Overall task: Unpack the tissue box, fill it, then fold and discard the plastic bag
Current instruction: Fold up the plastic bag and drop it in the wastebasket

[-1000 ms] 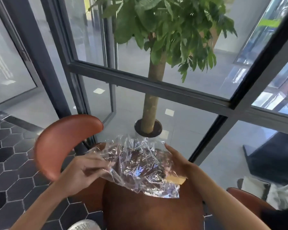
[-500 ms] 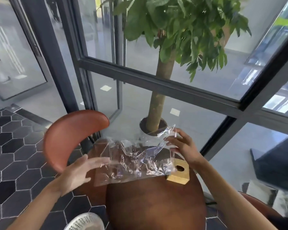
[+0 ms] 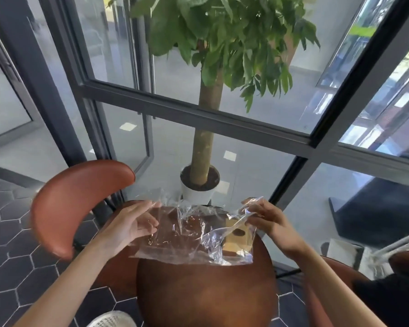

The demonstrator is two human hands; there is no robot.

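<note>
Over the round brown desk, seen from the head camera, we hold the clear plastic bag spread between our two hands. Our left hand has its fingers loosely curled at the bag's left edge; the thumb and forefinger look closed on the film, though glare makes the exact contact hard to read. Our right hand pinches the upper right corner of the bag between thumb and fingertips and lifts it slightly. The wooden tissue box, with a round hole in its top, stands on the far right part of the desk and shows through the bag, which hangs in front of it.

Compared with half a second ago, our left hand has come in from open air to the bag's edge, and the film is now drawn wider and flatter instead of bunched. A second ago the bag was pressed down in a crumpled heap under both hands. We judge this to mean the box is already unpacked and that we are squaring the bag up for its first fold. A brown chair stands to the left, and a potted tree stands beyond the desk by the window.
</note>
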